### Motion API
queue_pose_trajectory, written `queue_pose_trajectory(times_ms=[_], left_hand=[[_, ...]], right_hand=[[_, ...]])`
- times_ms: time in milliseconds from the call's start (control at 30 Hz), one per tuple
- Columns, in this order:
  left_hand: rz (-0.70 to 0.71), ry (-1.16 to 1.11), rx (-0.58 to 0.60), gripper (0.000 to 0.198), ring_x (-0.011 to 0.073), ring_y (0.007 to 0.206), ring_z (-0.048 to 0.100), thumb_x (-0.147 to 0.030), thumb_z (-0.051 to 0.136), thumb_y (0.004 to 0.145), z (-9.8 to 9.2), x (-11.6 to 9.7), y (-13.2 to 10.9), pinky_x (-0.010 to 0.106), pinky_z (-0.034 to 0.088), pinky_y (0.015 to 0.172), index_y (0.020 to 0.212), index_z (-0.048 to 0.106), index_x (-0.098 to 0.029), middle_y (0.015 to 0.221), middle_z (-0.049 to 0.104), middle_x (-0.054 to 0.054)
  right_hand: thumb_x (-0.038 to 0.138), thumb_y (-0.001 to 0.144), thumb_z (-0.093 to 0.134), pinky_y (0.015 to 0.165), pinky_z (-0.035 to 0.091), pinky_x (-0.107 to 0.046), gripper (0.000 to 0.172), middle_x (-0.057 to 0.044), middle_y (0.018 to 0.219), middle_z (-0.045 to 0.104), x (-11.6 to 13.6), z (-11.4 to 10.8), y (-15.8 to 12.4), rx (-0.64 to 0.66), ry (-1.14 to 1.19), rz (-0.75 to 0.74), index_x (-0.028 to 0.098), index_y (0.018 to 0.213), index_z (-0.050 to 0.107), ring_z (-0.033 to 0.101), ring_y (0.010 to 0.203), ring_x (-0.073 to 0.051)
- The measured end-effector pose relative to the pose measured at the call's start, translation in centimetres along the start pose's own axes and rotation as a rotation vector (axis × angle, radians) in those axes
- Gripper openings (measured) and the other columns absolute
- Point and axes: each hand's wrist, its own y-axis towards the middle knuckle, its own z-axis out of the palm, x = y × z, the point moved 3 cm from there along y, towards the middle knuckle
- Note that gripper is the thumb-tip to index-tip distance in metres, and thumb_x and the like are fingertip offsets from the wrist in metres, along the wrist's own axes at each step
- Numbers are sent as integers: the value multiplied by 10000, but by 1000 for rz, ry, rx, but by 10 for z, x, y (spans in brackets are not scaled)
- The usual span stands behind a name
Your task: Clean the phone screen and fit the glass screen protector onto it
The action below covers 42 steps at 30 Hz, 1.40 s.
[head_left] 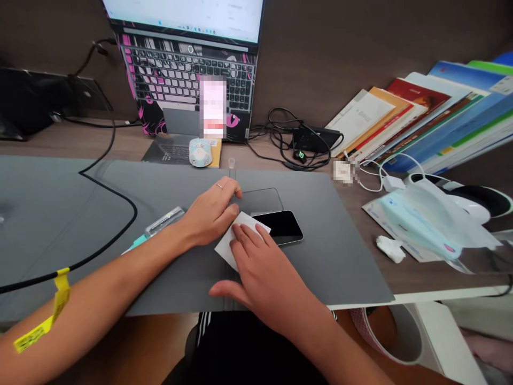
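A white square sheet (224,248) lies on the grey desk mat (340,256), with the fingers of my right hand (256,251) spread flat on it and the thumb held apart. Just right of the sheet is a black phone (282,227), partly covered by the sheet and my fingers. Behind the phone lies a clear thin rectangular plate (260,199). My left hand (218,208) rests beside the plate's left end, its fingers curled; whatever they hold, if anything, is hidden. A clear case (164,222) lies beside my left forearm.
An open laptop (180,80) stands at the back, with a mouse (200,152) in front. A small clear tube (231,163) stands near the mat's back edge. Black cables cross the left side. Books (441,107), a tissue pack (417,219) and crumpled tissue (390,248) are at the right.
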Motion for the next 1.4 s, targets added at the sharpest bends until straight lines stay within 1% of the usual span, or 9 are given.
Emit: queue_pose_trajectory(times_ms=[100,233,467,633,833,933,1100,1267,1400], left_hand=[[-1,2,9,159,217,908,510,-229,378,900,-1,-1,0,410,435,844,1030,469,-209,1080,549,63],[-12,12,22,169,219,900,516,-226,371,907,-2,-2,0,394,426,810,1036,479,-206,1024,545,53],[-1,22,47,167,215,870,522,-226,362,924,-1,-2,0,385,420,795,1034,483,-196,982,557,52],[-27,15,90,178,208,810,526,-249,394,915,0,-2,0,384,422,761,1063,478,-194,903,542,32],[-27,4,126,210,204,829,558,-252,435,898,2,-2,-2,388,442,768,1102,443,-200,964,561,40],[-18,23,143,210,202,823,562,-247,431,908,3,-1,-2,387,443,765,1112,443,-201,968,568,39],[-11,47,157,211,192,816,562,-237,425,923,3,0,-3,370,439,753,1129,449,-198,970,579,38],[-4,70,166,185,193,837,567,-218,411,931,3,-3,-3,353,437,749,1108,461,-200,960,592,40],[1,69,179,180,193,832,569,-221,417,935,4,-4,-3,354,444,750,1108,463,-201,960,595,43]], right_hand=[[727,953,364,1196,359,-519,777,-262,1420,590,5,2,-11,-29,-30,-15,43,1156,672,499,1390,-360],[719,906,502,1160,424,-505,744,-266,1423,587,11,6,-23,-56,-74,-23,41,1160,670,516,1376,-370],[682,882,592,1158,438,-494,730,-260,1418,596,12,7,-36,-47,-107,-23,30,1205,657,550,1344,-362],[690,853,629,1152,454,-479,723,-246,1413,605,9,9,-46,-86,-96,-25,48,1184,672,561,1337,-348],[622,941,553,1147,463,-480,672,-254,1423,593,-6,2,-58,-58,-119,3,19,1220,659,549,1355,-338],[566,986,509,1115,497,-477,654,-274,1421,585,-17,-3,-65,-42,-148,22,-13,1265,631,560,1341,-352],[480,1029,460,1093,516,-506,591,-280,1458,546,-37,-6,-79,-25,-149,65,-19,1323,580,544,1357,-350],[479,1041,432,1120,491,-519,604,-254,1484,533,-52,-6,-89,-35,-81,139,15,1424,482,500,1401,-315],[488,1045,410,1126,483,-532,600,-240,1493,530,-58,-7,-90,-48,-30,166,45,1445,472,485,1414,-312]])
